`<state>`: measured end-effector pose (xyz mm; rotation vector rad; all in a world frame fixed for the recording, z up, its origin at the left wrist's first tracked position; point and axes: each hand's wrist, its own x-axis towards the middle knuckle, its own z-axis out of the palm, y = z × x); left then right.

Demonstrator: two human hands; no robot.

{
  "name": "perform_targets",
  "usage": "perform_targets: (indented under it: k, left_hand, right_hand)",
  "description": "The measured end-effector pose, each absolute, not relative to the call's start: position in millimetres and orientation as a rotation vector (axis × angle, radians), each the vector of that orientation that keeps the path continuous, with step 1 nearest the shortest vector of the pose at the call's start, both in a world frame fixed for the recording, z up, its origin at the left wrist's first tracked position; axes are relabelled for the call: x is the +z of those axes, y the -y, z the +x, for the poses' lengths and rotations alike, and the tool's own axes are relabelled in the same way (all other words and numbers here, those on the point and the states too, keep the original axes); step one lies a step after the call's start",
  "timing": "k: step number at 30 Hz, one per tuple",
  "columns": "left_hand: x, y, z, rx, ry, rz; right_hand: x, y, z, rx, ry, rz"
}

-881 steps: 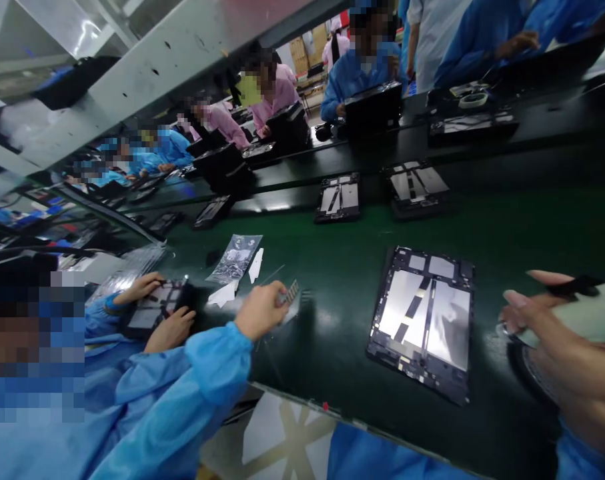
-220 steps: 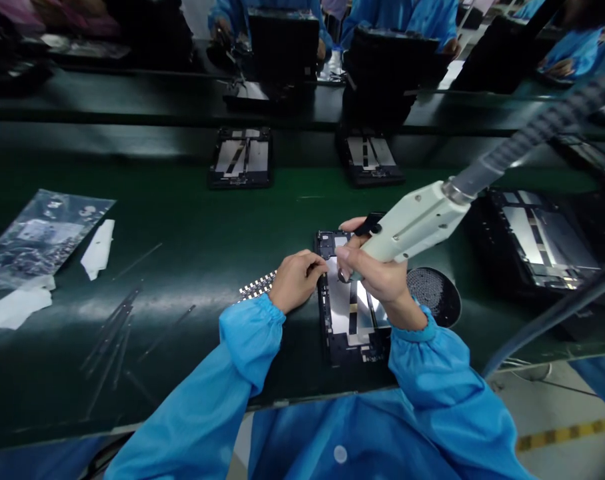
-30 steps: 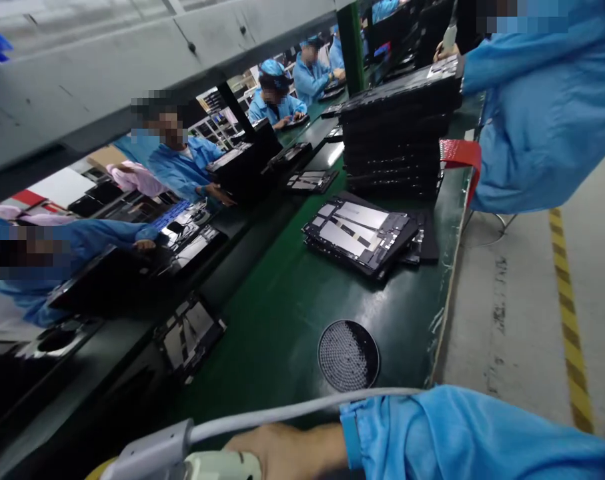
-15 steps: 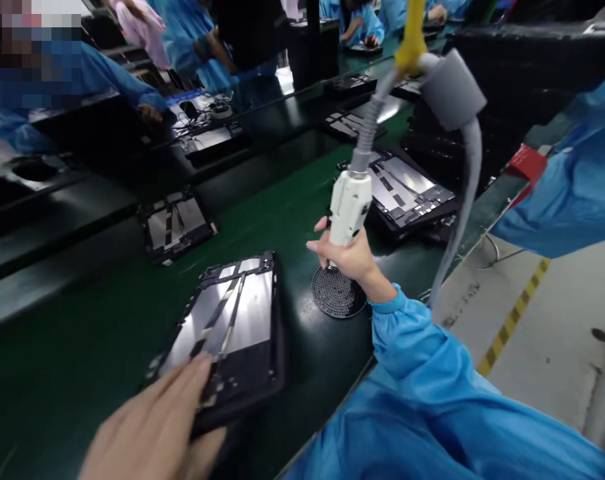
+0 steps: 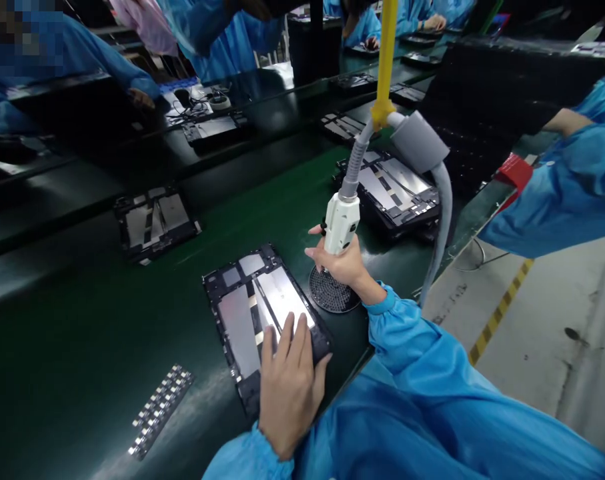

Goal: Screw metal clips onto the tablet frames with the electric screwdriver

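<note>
An opened tablet (image 5: pixel 235 313), its silver battery plates facing up, lies on the green table. Across its lower right part rests my left hand (image 5: pixel 291 383), long fingers on the inside and thumb along the near edge. My right hand (image 5: pixel 342 263) is wrapped round the white electric screwdriver (image 5: pixel 342 217), which hangs from a grey hose and points downward. Its tip is hidden by my hand. Directly below sits a round black screw tray (image 5: pixel 329 293) with a dimpled surface, just right of the tablet.
A strip of small metal parts (image 5: pixel 161 412) lies at front left. Another opened tablet (image 5: pixel 155 223) lies at far left, and stacked tablets (image 5: pixel 395 190) stand behind the screwdriver. A yellow strap (image 5: pixel 386 60) carries the grey hose (image 5: pixel 442 220). Co-workers in blue sleeves (image 5: pixel 567 193) are nearby.
My left hand has moved right with the tablet, which has turned and now lies nearer the screw tray. The strip of metal parts has come into view. My right hand keeps the screwdriver.
</note>
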<state>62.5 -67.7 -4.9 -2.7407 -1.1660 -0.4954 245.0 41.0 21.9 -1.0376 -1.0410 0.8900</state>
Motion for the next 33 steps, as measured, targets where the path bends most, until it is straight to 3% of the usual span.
perform_targets:
  k: [8, 13, 16, 23, 33]
  left_hand:
    - [-0.6, 67.3, 63.0, -0.633, 1.247, -2.769]
    - [9.1, 78.5, 18.6, -0.936, 1.423, -2.691]
    - [9.4, 84.9, -27.0, -0.984, 1.76, -2.438]
    - [24.7, 102.7, -139.6, -0.699, 2.779, -1.925]
    - [1.9, 69.9, -124.9, -0.885, 2.757, -1.914]
  right_hand:
    - [17.3, -41.8, 242.7, 0.86, 1.082, -1.069]
    - [13.5, -42.1, 244.0, 0.784, 1.155, -1.087]
    - [10.2, -40.9, 245.7, 0.767, 1.181, -1.088]
    - [30.3, -31.0, 238.5, 0.558, 1.171, -1.11]
    - [70.6, -14.9, 190.8, 0.677, 1.263, -1.051]
